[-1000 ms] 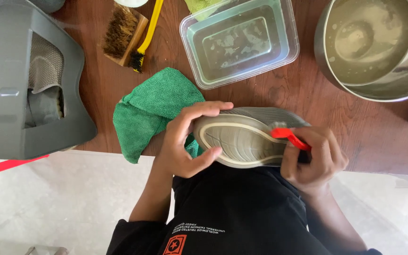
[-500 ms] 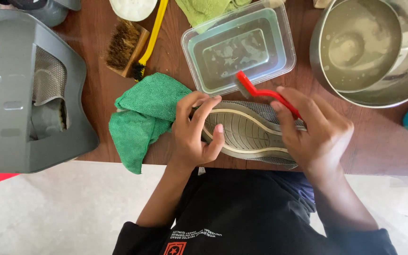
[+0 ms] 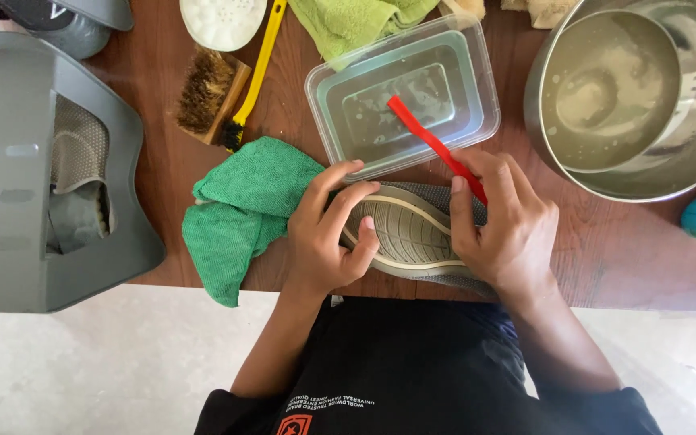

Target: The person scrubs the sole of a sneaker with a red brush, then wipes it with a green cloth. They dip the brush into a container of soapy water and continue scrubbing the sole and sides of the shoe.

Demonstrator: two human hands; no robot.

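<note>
A grey shoe (image 3: 409,234) lies sole-up at the near edge of the brown table (image 3: 630,250). My left hand (image 3: 328,234) grips its toe end, thumb pressed on the ribbed sole. My right hand (image 3: 505,225) rests over the heel end and holds a red toothbrush (image 3: 432,145). The brush reaches away from me, and its head dips into the water in a clear plastic tub (image 3: 404,93) just beyond the shoe.
A green cloth (image 3: 239,213) lies crumpled left of the shoe. A wooden brush (image 3: 211,97) and a yellow-handled brush (image 3: 255,72) sit behind it. A grey rack (image 3: 10,169) with another shoe stands far left; a steel bowl (image 3: 630,97) of cloudy water stands right.
My right hand moved the red toothbrush from the shoe's heel side up and away, and its head now sits in the tub. The left hand has kept hold of the shoe.
</note>
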